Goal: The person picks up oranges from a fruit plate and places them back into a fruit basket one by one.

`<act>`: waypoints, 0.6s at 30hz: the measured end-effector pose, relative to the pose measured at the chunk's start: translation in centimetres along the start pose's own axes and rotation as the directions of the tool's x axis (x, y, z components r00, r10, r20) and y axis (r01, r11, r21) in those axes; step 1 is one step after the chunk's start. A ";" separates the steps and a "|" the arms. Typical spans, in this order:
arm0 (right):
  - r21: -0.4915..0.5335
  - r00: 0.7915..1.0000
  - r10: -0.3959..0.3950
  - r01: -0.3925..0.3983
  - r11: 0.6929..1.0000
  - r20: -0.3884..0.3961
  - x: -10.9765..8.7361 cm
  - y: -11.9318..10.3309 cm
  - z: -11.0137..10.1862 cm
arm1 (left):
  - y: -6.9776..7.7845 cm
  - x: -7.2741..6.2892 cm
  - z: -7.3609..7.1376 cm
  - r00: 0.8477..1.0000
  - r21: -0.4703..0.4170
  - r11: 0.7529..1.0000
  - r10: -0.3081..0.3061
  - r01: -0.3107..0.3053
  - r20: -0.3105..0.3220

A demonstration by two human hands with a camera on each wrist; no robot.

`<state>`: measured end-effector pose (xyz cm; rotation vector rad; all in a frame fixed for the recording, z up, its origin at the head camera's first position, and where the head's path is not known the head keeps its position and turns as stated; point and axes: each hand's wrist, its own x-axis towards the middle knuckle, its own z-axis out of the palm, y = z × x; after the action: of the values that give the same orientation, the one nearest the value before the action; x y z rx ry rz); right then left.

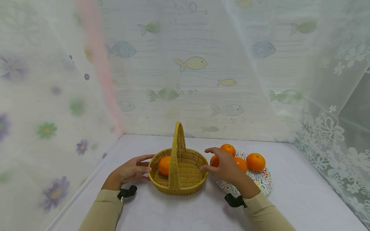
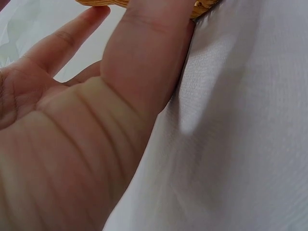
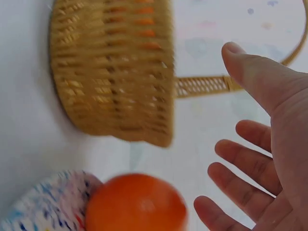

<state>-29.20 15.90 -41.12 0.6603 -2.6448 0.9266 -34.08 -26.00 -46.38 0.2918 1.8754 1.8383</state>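
A yellow wicker basket (image 1: 190, 189) with a tall arched handle stands upright on the table, and one orange (image 1: 164, 165) lies in its left part. My left hand (image 1: 130, 170) is at the basket's left side, its fingers extended and fingertips against the wicker; in the left wrist view the thumb (image 2: 149, 53) hides much of that contact. The right hand (image 1: 228, 166) is held to the basket's right with fingers spread and nothing in them. In the right wrist view its thumb (image 3: 255, 72) stands apart from the basket wall (image 3: 115, 72).
On the right, a plate with a multicoloured pattern (image 1: 264, 181) bears several oranges (image 1: 255, 162), partly hidden behind the right hand. A white cloth (image 1: 185, 215) covers the table. Curtains printed with fish (image 1: 196, 63) and flowers (image 1: 56, 192) hang around it.
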 end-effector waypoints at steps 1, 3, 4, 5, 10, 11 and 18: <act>0.001 1.000 0.001 -0.001 1.000 -0.006 0.0 0.1 -0.3 | 0.0 0.0 0.0 1.000 -0.001 1.000 0.000 0.000 0.002; -0.001 1.000 0.007 -0.007 1.000 -0.020 0.0 0.4 -1.0 | 0.0 0.0 0.0 1.000 -0.003 1.000 0.000 0.000 0.005; -0.007 1.000 0.013 -0.013 1.000 -0.026 0.0 0.6 -1.3 | 0.0 0.0 0.0 1.000 -0.004 1.000 0.001 -0.001 0.006; -0.012 0.999 0.019 -0.020 1.000 -0.030 0.1 0.8 -1.7 | 0.0 0.0 0.0 1.000 -0.006 1.000 0.001 -0.001 0.007; -0.023 0.998 0.041 -0.042 0.999 -0.049 0.1 1.8 -3.0 | 0.0 -0.1 0.0 1.000 -0.012 1.000 0.002 -0.002 0.008; -0.025 0.997 0.044 -0.046 0.999 -0.056 0.2 2.0 -3.2 | 0.0 -0.1 0.0 1.000 -0.013 1.000 0.002 -0.002 0.008; -0.052 0.992 0.075 -0.081 0.995 -0.104 0.1 3.4 -4.6 | 0.0 -0.1 0.0 1.000 -0.018 1.000 0.003 -0.002 0.016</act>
<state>-30.51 21.20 -39.31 0.4860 -2.6117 0.8787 -34.01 -26.08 -46.35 0.3014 1.8476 1.8488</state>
